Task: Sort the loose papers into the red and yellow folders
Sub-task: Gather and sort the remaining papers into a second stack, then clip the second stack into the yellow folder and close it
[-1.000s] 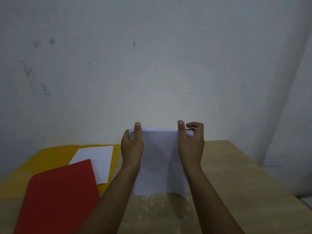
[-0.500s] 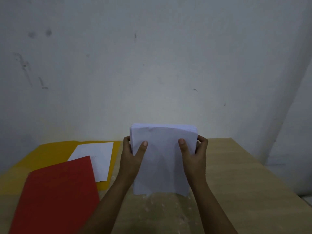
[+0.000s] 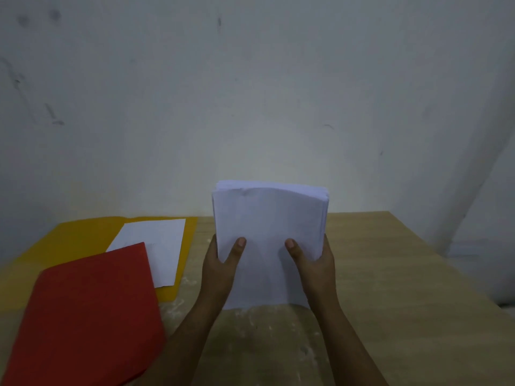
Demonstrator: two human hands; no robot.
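White loose papers form a thick stack (image 3: 269, 232) that stands upright on the wooden counter (image 3: 390, 288), held from both sides: the left hand (image 3: 220, 271) and the right hand (image 3: 315, 267) each grip one edge, thumbs pressed on the front sheet and the other fingers hidden behind. Left of the stack, the red folder (image 3: 89, 310) lies partly over the open yellow folder (image 3: 69, 235), which carries a single white sheet (image 3: 158, 246).

Both forearms extend forward, converging slightly toward the grip. The left hand (image 3: 220, 263) and right hand (image 3: 315, 263) clamp opposite side edges of the paper stack (image 3: 269, 218), with 1 thumb from each hand pressed flat on its near face and the fingers wrapped behind.
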